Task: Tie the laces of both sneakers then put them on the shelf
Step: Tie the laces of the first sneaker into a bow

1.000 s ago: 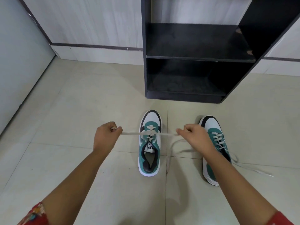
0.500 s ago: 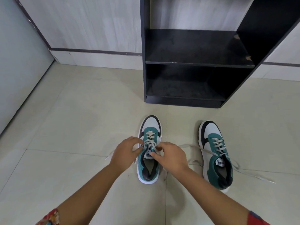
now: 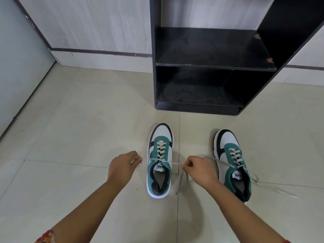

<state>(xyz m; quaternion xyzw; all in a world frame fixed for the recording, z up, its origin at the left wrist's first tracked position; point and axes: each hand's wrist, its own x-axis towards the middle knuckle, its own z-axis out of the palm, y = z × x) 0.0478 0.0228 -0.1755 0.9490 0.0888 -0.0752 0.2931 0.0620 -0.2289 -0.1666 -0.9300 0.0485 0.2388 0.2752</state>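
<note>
Fingers (image 3: 135,159) of my left hand (image 3: 121,166) are pinched shut on one lace end, and my right hand (image 3: 199,170) is pinched shut on the other. Both sit level with the top eyelets of the left sneaker (image 3: 159,160), one on either side of it, roughly equally near. The lace (image 3: 172,163) runs taut straight across, square to the shoe's long axis, which points toe-first at the shelf (image 3: 206,64). I judge the knot hinges on keeping that crosswise pull centred over the tongue. The right sneaker (image 3: 232,163) stands just beyond my right hand, away from the left sneaker, its laces loose on the floor (image 3: 78,137).
</note>
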